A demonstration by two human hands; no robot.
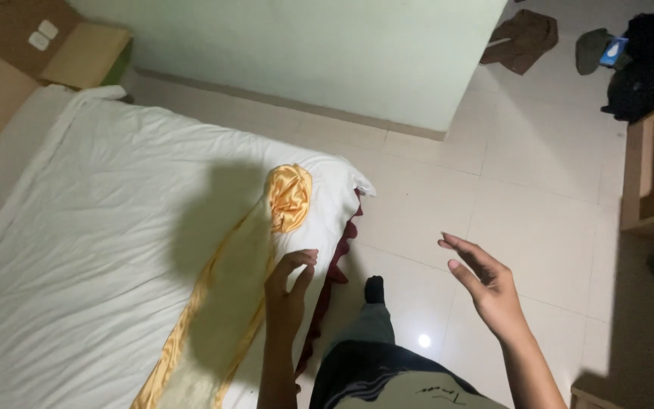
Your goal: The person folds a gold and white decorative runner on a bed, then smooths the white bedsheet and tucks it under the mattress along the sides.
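At the bed's foot corner, the left hand (289,284) hovers over the sheet edge, fingers curled loose, thumb and forefinger narrow, holding nothing. Whether it touches the yellow satin strip (228,303) just at its 9 o'clock can't be told; shadow covers that spot. The strip runs from a bunched knot at 12 o'clock of the hand down to the frame's bottom edge, where it's cut off. The white sheet (100,227) covers the bed; a dark red frill (334,265) shows under the corner, mostly hidden. The right hand (486,284) is at 3 o'clock, well apart, over floor tiles (539,197), fingers spread wide, empty. Dark clothes (645,60) lie on the floor at 1 o'clock, too dim to make out. A wooden shelf (645,174) is cut off at the right edge.
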